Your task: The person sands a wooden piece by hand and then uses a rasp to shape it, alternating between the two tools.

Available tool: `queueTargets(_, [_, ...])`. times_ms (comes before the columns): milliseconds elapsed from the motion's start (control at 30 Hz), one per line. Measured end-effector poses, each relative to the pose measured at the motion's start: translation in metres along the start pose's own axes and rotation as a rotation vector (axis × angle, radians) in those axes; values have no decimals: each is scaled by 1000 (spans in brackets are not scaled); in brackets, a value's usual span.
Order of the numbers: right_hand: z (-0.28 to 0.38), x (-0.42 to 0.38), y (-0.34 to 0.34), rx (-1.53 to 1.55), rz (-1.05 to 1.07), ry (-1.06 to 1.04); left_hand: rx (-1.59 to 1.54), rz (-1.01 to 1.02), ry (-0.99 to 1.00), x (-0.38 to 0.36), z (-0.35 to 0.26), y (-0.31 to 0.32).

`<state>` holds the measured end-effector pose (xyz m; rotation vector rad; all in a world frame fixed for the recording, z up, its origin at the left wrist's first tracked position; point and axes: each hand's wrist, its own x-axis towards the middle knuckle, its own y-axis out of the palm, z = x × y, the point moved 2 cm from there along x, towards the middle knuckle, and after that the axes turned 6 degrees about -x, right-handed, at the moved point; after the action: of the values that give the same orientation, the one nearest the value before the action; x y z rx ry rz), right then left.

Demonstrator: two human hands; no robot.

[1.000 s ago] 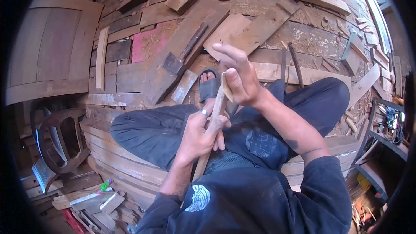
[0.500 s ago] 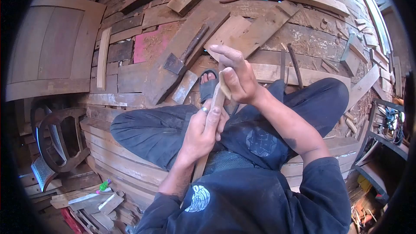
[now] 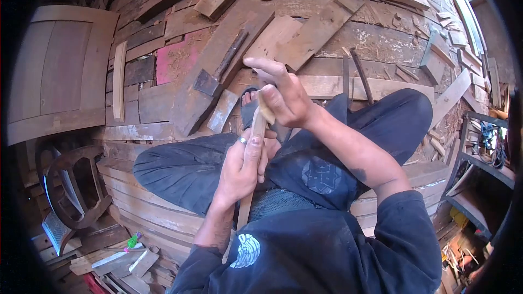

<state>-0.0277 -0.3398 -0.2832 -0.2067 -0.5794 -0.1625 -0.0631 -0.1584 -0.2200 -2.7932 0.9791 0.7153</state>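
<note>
My left hand (image 3: pixel 239 166), with a ring on one finger, is closed around a narrow wooden strip (image 3: pixel 244 212). The strip runs from near my shirt up past my thumb, between my knees. My right hand (image 3: pixel 289 98) is at the strip's far end. Its thumb presses a folded tan piece that looks like sandpaper (image 3: pixel 266 113) against the wood, while the index finger stretches out beyond. The other right fingers are partly hidden behind the thumb. A hatchet (image 3: pixel 208 83) with a dark handle lies on a thick board (image 3: pixel 239 19) beyond my hands.
Planks (image 3: pixel 321 30) and offcuts lie across the floor ahead. At left stand a panelled wooden door (image 3: pixel 68 68) and a curved wooden frame (image 3: pixel 57 182). Scraps (image 3: pixel 128 264) are piled at lower left. A dark shelf (image 3: pixel 479 158) with cables is at right.
Both hands and the strip appear slightly lower and farther left, as the whole view has shifted. The grip on the strip and the tan piece looks the same.
</note>
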Motion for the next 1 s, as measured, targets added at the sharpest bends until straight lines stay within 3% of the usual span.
queueTargets(67, [-15, -10, -3, -37, 18, 110, -1, 0, 6, 3, -1, -5])
queueTargets(200, [7, 10, 3, 52, -3, -91, 2, 20, -10, 4, -2, 2])
queueTargets(333, [-2, 4, -6, -18, 26, 105, -13, 24, 27, 9, -3, -2])
queueTargets(467, [2, 8, 0, 43, -13, -25, -10, 35, 35, 8, -3, 2])
queueTargets(600, [-2, 3, 1, 10, 4, 52, -43, 21, 1, 11, 0, -4])
queueTargets(633, [8, 8, 2, 63, 33, -48, -46, 23, 1, 11, 0, -1])
queueTargets(733, [-3, -1, -3, 4, 82, 42, -39, 10, 9, 6, 2, -1])
queueTargets(867, [1, 9, 1, -15, 19, -110, -53, 22, -36, 7, -2, 0])
queueTargets(1000, [-8, -5, -7, -90, 86, 135, -65, 25, -4, 6, 0, -4])
